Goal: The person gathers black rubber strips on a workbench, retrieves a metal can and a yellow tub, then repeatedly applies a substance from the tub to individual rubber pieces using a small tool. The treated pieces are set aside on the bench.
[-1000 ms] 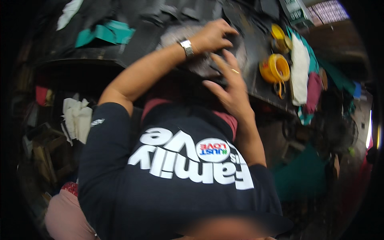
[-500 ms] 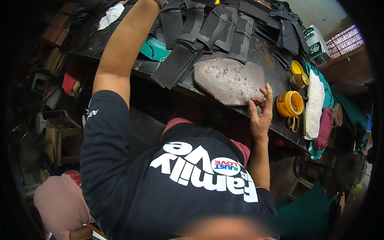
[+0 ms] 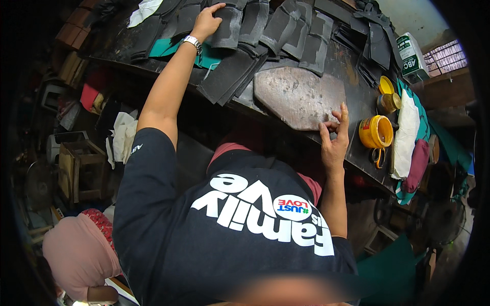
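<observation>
Reaching to the upper left of the frame, the left hand [image 3: 206, 21] lies open on a dark cut piece [image 3: 228, 28]; pinch one edge cleanly while the right hand [image 3: 334, 137], empty, steadies the stone slab [image 3: 298, 97] mid-counter [image 3: 352, 66].

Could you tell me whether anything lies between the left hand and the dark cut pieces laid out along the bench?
Nothing visible does: the left hand already rests on one dark cut piece in the row.

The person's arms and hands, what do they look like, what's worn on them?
Both forearms are bare below short dark navy T-shirt sleeves. The left hand has a silver metal wristwatch at the wrist. The right hand has nothing at the wrist; no gloves on either.
</observation>
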Tool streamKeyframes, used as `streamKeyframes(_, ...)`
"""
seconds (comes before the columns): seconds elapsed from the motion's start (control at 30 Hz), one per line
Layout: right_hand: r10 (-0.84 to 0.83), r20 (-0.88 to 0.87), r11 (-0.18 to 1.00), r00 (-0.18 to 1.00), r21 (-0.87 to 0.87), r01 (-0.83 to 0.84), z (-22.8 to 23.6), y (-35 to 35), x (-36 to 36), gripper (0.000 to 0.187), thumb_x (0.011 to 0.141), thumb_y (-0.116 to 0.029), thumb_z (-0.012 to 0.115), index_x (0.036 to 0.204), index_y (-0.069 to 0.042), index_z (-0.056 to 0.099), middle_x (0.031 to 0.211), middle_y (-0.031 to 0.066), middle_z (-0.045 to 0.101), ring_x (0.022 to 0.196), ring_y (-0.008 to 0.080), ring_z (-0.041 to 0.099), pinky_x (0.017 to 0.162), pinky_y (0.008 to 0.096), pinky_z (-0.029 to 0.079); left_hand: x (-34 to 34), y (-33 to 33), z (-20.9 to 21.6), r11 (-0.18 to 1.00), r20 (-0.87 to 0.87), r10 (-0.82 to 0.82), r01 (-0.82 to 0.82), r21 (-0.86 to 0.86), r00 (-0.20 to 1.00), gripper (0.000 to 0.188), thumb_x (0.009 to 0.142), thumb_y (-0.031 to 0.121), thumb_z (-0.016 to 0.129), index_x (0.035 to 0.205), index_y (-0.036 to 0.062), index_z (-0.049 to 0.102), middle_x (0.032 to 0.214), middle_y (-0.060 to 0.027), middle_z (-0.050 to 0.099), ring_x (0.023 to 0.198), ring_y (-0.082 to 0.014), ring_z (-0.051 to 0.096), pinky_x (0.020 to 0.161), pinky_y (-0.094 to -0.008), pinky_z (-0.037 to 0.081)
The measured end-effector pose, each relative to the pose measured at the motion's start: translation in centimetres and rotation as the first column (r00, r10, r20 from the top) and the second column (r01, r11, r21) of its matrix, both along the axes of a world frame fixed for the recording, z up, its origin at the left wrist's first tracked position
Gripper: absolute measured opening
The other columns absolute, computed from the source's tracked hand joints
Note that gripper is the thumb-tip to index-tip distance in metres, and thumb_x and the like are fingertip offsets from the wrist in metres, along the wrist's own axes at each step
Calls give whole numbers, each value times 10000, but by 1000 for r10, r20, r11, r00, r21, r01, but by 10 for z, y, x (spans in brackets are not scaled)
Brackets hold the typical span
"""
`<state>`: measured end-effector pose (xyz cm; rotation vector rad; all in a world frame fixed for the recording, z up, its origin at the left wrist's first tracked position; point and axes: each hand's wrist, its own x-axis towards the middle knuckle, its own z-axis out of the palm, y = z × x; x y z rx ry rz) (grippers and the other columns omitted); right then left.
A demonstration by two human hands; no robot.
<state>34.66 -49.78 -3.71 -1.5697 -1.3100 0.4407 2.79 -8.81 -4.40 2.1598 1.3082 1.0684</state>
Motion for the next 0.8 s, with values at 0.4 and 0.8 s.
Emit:
streamKeyframes(0.4, -204, 342, 978, 917, 99, 181, 73, -30, 72, 370, 881, -123, 759, 1236, -56, 679, 1118, 113, 679, 997, 239, 651, 896, 347, 515, 9, -196, 39, 969, -534, 42, -165, -185, 844, 774, 713, 519, 843, 1337, 136, 591, 1204, -153, 688, 1108, -310, 671, 867, -438, 543)
streamKeyframes(0.8, 293, 880, 806, 373, -438, 399, 79, 2, 158, 686, 765, -622, 759, 1014, 16, 732, 1035, 164, 680, 984, 327, 594, 886, 437, 435, 3, -201, 9, 996, -289, 8, -35, -88, 957, 651, 762, 358, 858, 1322, 135, 613, 1218, -152, 633, 1107, -336, 615, 945, -414, 511)
